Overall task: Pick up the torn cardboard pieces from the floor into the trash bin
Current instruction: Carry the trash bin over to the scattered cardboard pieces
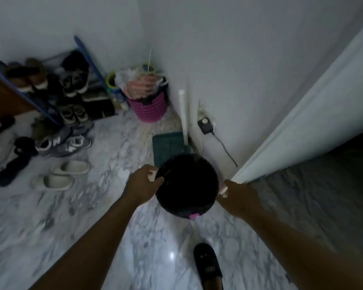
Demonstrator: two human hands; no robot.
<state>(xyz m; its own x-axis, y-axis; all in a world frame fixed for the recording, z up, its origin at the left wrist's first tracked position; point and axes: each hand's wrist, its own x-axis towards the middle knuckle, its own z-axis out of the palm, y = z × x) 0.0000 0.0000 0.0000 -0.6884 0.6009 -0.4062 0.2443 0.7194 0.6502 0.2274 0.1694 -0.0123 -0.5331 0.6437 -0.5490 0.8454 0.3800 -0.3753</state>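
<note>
1. Head view, layout: trash bin (187,185), black-lined, on the marble floor (92,206) beside the door frame (291,126); green dustpan (169,146) just behind it.
2. Head view, grips: left hand (144,182) curled over the bin's left rim, thumb and fingers pinching the edge. Right hand (238,192) at the right rim, fingers tucked out of sight; hold or mere touch impossible to tell.
3. Head view, task's thing: one pale scrap (123,174) on the floor just left of the left hand, possibly torn cardboard.
4. Step in hand, as judged: steadying or shifting the bin. Best done with both sides of the rim held level, the liner kept from slipping inward, and the bin set near the scrap.
5. Hard to make out: bin's inside wholly black, contents unseen. Small pale bits at both hands' fingertips, cardboard or bin parts, unclear. Whole frame dim and motion-blurred.
</note>
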